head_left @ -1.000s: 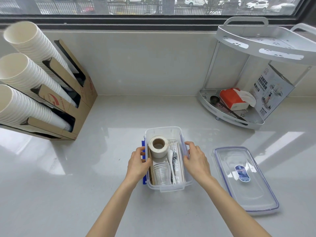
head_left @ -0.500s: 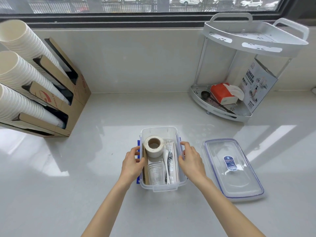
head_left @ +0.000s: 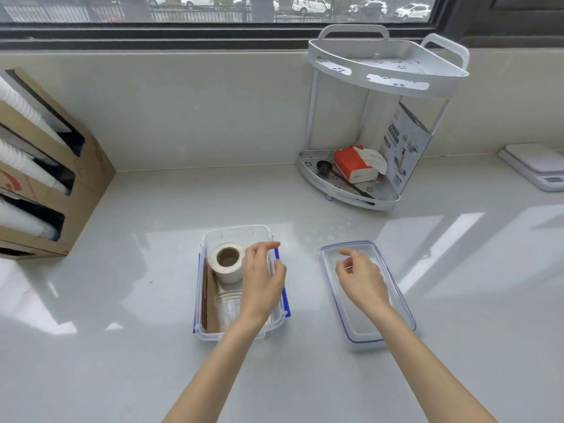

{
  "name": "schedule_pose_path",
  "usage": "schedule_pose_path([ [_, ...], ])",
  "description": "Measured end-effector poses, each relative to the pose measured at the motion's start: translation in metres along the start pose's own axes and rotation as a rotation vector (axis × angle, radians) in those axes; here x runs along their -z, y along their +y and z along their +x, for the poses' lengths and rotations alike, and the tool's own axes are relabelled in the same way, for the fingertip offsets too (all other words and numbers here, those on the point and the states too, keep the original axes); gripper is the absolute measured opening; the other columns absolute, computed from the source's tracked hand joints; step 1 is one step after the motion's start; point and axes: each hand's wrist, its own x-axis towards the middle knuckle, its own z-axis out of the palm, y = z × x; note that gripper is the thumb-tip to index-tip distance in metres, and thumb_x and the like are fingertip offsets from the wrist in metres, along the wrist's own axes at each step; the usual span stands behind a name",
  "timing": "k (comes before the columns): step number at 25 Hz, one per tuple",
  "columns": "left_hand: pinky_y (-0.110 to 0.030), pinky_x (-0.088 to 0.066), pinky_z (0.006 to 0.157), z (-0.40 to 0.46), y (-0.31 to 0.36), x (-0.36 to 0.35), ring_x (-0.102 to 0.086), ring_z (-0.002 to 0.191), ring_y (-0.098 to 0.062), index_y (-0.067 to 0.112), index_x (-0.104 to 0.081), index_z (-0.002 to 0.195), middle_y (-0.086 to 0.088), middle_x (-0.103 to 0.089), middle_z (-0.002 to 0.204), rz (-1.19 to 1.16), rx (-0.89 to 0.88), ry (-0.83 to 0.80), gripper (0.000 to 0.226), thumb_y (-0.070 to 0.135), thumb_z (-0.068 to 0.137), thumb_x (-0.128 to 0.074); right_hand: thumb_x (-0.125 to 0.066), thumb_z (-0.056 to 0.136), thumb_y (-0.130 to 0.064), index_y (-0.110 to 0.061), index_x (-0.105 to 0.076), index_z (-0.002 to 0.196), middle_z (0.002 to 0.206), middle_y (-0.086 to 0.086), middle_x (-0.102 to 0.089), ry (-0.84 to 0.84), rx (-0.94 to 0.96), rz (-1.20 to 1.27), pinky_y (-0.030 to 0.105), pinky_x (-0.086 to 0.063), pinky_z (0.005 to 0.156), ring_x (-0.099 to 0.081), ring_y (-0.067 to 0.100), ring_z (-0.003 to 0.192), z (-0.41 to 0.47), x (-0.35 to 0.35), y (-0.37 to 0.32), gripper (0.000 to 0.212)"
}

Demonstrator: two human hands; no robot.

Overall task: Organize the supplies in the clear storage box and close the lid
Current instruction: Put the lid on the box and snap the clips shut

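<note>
The clear storage box (head_left: 235, 233) with blue side clips stands open on the white counter. Inside it a white tape roll (head_left: 228, 261) stands at the far end, clear plastic cups (head_left: 227, 309) lie below it, and brown card sleeves (head_left: 208, 297) line the left wall. My left hand (head_left: 262, 282) hovers over the box's right half, fingers apart and empty, hiding what lies under it. The clear lid (head_left: 393, 312) with a blue rim lies flat to the right of the box. My right hand (head_left: 360, 279) is over the lid's middle, fingers loosely curled, holding nothing.
A cardboard dispenser (head_left: 88, 175) with stacks of white paper cups (head_left: 21, 166) stands at the left. A white two-tier corner rack (head_left: 384, 68) at the back right holds a red tissue pack (head_left: 351, 163) and a black scoop (head_left: 324, 167). A white scale (head_left: 537, 166) sits at far right.
Both hands have let go of the box sides. My left hand moved right, over the box; my right hand moved right, over the lid. The view has turned to the right.
</note>
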Motion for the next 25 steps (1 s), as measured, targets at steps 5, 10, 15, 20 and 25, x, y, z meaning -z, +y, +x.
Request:
schedule_pose_path([
  [5,-0.027,-0.032,0.102,-0.009,0.012,-0.060,-0.042,0.123,-0.020,0.008,-0.046,0.124,-0.008,-0.045,0.132,0.021,0.056,-0.282,0.036,0.008,0.088,-0.042,-0.043,0.091,-0.026,-0.015,-0.039,0.135,0.133,0.016,-0.043,-0.022,-0.166,-0.205,0.043,-0.033,0.101,-0.037,0.033,0.125,0.005,0.020,0.044,0.045],
  [10,-0.035,-0.028,0.105,-0.017,0.007,-0.093,-0.031,0.129,-0.031,0.004,-0.036,0.131,-0.015,-0.037,0.141,0.233,0.180,-0.451,0.046,0.013,0.086,-0.043,-0.045,0.091,-0.029,-0.012,-0.032,0.136,0.135,0.019,-0.036,-0.092,-0.307,-0.264,0.045,-0.031,0.102,-0.032,0.037,0.127,0.003,0.023,0.069,0.050],
  [15,-0.037,-0.032,0.104,-0.022,0.004,-0.098,-0.036,0.123,-0.033,0.001,-0.046,0.113,-0.016,-0.042,0.135,0.207,0.236,-0.516,0.032,0.012,0.084,-0.043,-0.044,0.091,-0.025,-0.002,-0.039,0.126,0.133,0.020,-0.036,-0.076,-0.349,-0.232,0.045,-0.035,0.100,-0.034,0.038,0.125,0.004,0.022,0.071,0.043],
  [20,-0.037,-0.021,0.115,-0.023,0.012,-0.095,-0.020,0.139,-0.028,0.009,-0.029,0.136,-0.006,-0.019,0.154,0.004,0.360,-0.495,0.052,0.014,0.086,-0.042,-0.041,0.092,-0.018,0.008,-0.045,0.115,0.129,0.026,-0.035,-0.060,-0.349,-0.200,0.042,-0.039,0.094,-0.034,0.040,0.120,0.000,0.019,0.066,0.035],
  [25,-0.038,-0.020,0.116,-0.009,0.027,-0.082,-0.021,0.140,-0.022,0.014,-0.019,0.142,0.002,-0.013,0.155,-0.102,0.274,-0.396,0.060,0.013,0.087,-0.042,-0.039,0.093,-0.016,0.010,-0.046,0.110,0.127,0.028,-0.034,-0.007,-0.280,-0.103,0.040,-0.037,0.091,-0.033,0.040,0.119,-0.002,0.024,0.053,0.032],
])
